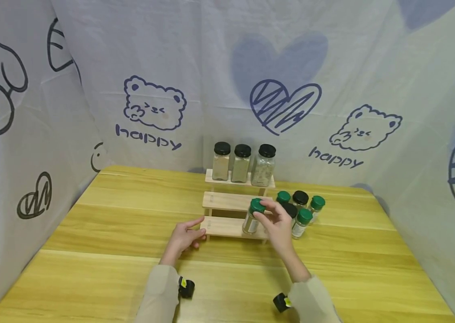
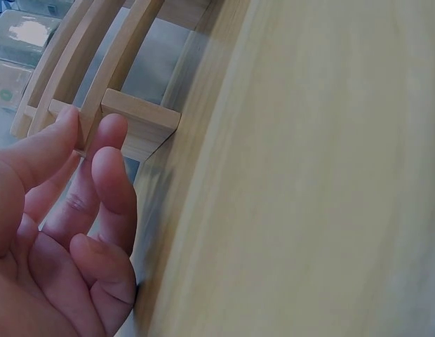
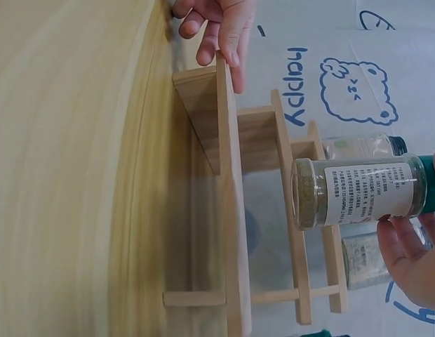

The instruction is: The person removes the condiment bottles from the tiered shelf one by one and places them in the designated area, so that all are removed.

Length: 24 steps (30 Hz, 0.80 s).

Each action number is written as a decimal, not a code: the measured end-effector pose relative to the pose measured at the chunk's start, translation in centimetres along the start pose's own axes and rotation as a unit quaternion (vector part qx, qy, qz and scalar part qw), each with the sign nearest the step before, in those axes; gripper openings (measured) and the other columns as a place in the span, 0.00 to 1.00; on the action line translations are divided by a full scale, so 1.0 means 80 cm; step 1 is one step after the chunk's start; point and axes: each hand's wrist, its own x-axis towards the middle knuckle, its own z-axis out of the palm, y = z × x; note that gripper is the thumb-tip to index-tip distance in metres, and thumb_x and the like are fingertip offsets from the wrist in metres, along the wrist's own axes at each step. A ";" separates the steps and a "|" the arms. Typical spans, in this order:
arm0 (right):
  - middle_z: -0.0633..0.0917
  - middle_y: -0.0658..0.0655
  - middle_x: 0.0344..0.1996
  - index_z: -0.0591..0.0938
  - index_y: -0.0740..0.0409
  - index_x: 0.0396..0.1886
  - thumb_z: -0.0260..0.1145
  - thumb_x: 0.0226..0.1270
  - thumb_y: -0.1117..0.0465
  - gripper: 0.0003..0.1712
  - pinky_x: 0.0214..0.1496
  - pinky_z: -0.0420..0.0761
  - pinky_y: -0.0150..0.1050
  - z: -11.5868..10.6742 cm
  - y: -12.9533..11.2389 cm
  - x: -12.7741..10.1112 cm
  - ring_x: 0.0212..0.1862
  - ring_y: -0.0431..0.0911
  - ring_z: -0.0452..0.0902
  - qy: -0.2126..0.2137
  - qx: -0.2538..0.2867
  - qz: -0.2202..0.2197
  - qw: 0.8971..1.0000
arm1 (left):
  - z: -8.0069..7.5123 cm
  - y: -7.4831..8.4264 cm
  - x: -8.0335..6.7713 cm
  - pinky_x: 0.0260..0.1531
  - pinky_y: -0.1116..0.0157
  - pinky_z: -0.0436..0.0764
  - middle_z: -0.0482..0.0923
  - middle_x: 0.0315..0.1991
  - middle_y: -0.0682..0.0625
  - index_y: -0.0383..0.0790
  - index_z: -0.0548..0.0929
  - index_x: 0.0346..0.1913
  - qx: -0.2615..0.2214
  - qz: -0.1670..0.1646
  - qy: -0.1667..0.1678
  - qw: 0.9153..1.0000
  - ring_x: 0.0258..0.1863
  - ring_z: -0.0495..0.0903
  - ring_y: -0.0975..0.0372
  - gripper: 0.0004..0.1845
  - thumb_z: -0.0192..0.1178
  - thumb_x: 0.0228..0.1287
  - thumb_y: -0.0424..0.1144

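Observation:
A three-tier wooden rack point(image 1: 225, 227) stands toward the back of the table, its steps rising away from me. At its left end my left hand point(image 1: 182, 238) grips the lowest step between thumb and fingers; the left wrist view shows the fingertips on the shelf's end point(image 2: 137, 109). My right hand point(image 1: 281, 226) holds a glass spice jar point(image 1: 250, 223) by its green cap, over the right part of the lowest step. In the right wrist view the labelled jar point(image 3: 368, 191) has a gap between its base and that shelf. Three black-capped spice jars point(image 1: 241, 168) stand on the top step.
Right of the rack, several more spice jars with green caps point(image 1: 304, 216) and black caps point(image 1: 300, 197) stand clustered on the wooden table point(image 1: 102, 251). A printed white cloth point(image 1: 211, 58) hangs behind the table and along both sides.

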 end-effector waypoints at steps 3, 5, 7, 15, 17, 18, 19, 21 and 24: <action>0.77 0.71 0.40 0.75 0.78 0.39 0.62 0.49 0.82 0.14 0.37 0.76 0.30 -0.008 0.012 -0.004 0.38 0.41 0.76 0.002 -0.001 0.004 1.000 | 0.000 0.000 0.000 0.05 0.71 0.54 0.82 0.27 0.46 0.46 0.72 0.59 0.005 0.000 0.001 1.000 0.09 0.71 0.65 0.23 0.59 0.59 0.36; 0.79 0.67 0.39 0.75 0.76 0.39 0.63 0.49 0.80 0.14 0.38 0.76 0.30 -0.014 0.019 -0.007 0.38 0.41 0.77 0.004 -0.002 0.007 1.000 | -0.001 0.000 0.000 0.05 0.72 0.54 0.82 0.27 0.46 0.46 0.72 0.59 0.006 0.000 0.001 1.000 0.09 0.71 0.65 0.24 0.59 0.59 0.37; 0.80 0.63 0.39 0.75 0.76 0.39 0.64 0.49 0.80 0.14 0.38 0.76 0.30 -0.019 0.023 -0.010 0.38 0.41 0.77 0.007 0.001 0.009 1.000 | -0.001 0.000 0.000 0.05 0.72 0.54 0.82 0.28 0.46 0.46 0.72 0.59 0.005 -0.001 0.000 1.000 0.09 0.71 0.65 0.24 0.59 0.59 0.37; 0.80 0.55 0.38 0.74 0.77 0.39 0.63 0.50 0.80 0.14 0.37 0.76 0.29 -0.038 0.025 -0.021 0.38 0.39 0.77 0.001 0.010 0.010 1.000 | -0.002 -0.001 0.002 0.05 0.73 0.54 0.82 0.28 0.46 0.46 0.71 0.60 0.011 0.003 -0.007 1.000 0.09 0.71 0.65 0.24 0.59 0.59 0.38; 0.80 0.54 0.37 0.74 0.78 0.39 0.63 0.49 0.81 0.14 0.37 0.77 0.30 -0.042 0.025 -0.023 0.38 0.39 0.77 0.003 0.010 0.012 1.000 | -0.002 -0.001 0.002 0.05 0.73 0.54 0.82 0.28 0.46 0.46 0.71 0.60 0.010 0.004 -0.008 1.000 0.09 0.71 0.65 0.24 0.59 0.60 0.38; 0.80 0.54 0.37 0.74 0.78 0.38 0.63 0.49 0.81 0.14 0.37 0.77 0.30 -0.044 0.024 -0.025 0.37 0.39 0.77 0.005 0.006 0.014 1.000 | -0.002 -0.001 0.002 0.05 0.72 0.54 0.82 0.28 0.46 0.46 0.71 0.60 0.008 0.002 -0.008 1.000 0.09 0.71 0.65 0.24 0.59 0.59 0.38; 0.80 0.54 0.37 0.74 0.78 0.38 0.63 0.49 0.81 0.14 0.37 0.77 0.30 -0.046 0.024 -0.026 0.37 0.39 0.77 0.007 0.001 0.014 1.000 | -0.002 -0.001 0.001 0.05 0.72 0.54 0.82 0.28 0.46 0.46 0.71 0.60 0.006 0.002 -0.008 1.000 0.09 0.71 0.65 0.24 0.59 0.59 0.37; 0.81 0.55 0.36 0.75 0.78 0.38 0.63 0.48 0.82 0.14 0.37 0.76 0.29 -0.050 0.024 -0.029 0.37 0.39 0.77 0.010 -0.005 0.016 1.000 | -0.001 -0.001 0.001 0.05 0.72 0.54 0.82 0.28 0.45 0.46 0.71 0.60 0.004 0.003 -0.006 1.000 0.09 0.71 0.65 0.24 0.59 0.59 0.37; 0.80 0.58 0.36 0.74 0.80 0.37 0.61 0.47 0.85 0.15 0.36 0.76 0.29 -0.052 0.013 -0.031 0.36 0.39 0.76 0.014 -0.010 0.015 1.000 | -0.001 -0.001 0.001 0.05 0.72 0.54 0.82 0.28 0.46 0.46 0.72 0.59 0.004 0.001 -0.003 1.000 0.09 0.71 0.65 0.24 0.59 0.59 0.37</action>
